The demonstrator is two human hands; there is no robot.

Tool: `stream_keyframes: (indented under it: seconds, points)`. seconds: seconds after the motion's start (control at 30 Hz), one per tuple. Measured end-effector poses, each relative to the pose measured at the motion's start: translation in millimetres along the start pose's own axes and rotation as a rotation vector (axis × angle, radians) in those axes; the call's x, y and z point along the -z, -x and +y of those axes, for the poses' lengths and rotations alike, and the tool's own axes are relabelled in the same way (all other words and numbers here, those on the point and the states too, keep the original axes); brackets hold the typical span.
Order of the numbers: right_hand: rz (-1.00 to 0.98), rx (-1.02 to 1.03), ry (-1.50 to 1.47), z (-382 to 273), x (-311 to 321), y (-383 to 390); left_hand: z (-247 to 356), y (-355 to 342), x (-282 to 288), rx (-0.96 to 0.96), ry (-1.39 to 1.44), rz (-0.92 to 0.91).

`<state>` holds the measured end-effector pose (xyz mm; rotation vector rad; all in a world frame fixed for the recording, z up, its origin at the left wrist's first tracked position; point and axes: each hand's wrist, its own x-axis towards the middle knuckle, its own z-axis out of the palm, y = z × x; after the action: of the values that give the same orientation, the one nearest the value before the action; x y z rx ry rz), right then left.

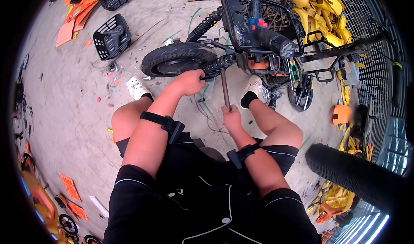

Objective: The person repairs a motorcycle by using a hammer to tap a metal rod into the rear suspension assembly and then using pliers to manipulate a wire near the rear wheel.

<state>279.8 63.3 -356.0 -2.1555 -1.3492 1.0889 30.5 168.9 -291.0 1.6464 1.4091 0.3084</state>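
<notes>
My right hand (233, 119) is wrapped round the lower end of a long, thin, brownish metal bar (225, 88). The bar's upper end reaches the frame beside a black coil-spring shock absorber (218, 66); what kind of tool it is does not show. Fingers curled, my left hand (192, 82) is at the near edge of the black tyre (180, 54), by the end of that shock absorber. Whatever it pinches is hidden. Both belong to a partly stripped two-wheeler lying before me. On its rack (239, 28) rests a blue and black cordless drill (268, 34).
A black basket (113, 36) with a second power tool stands at left. Yellow body panels (323, 11) are piled at far right, orange panels (79, 11) at far left. A loose tyre (351, 170) juts in at right. Small parts and wires litter the concrete floor (77, 127).
</notes>
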Motion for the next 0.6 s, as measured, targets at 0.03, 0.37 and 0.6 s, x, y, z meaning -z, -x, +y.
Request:
stream_keyframes:
  seconds: [0.03, 0.37, 0.6]
  points:
    - [-0.053, 0.035, 0.078, 0.4, 17.6, -7.0, 0.3, -0.1, 1.2, 0.003, 0.001, -0.005]
    - [-0.399, -0.280, -0.454, -21.2, 74.5, -19.8, -9.9, 7.8, 1.6, -0.017, -0.013, 0.027]
    - [-0.524, -0.212, -0.239, -32.0, 114.7, -55.1, -14.1, 14.0, -6.6, -0.015, -0.046, 0.025]
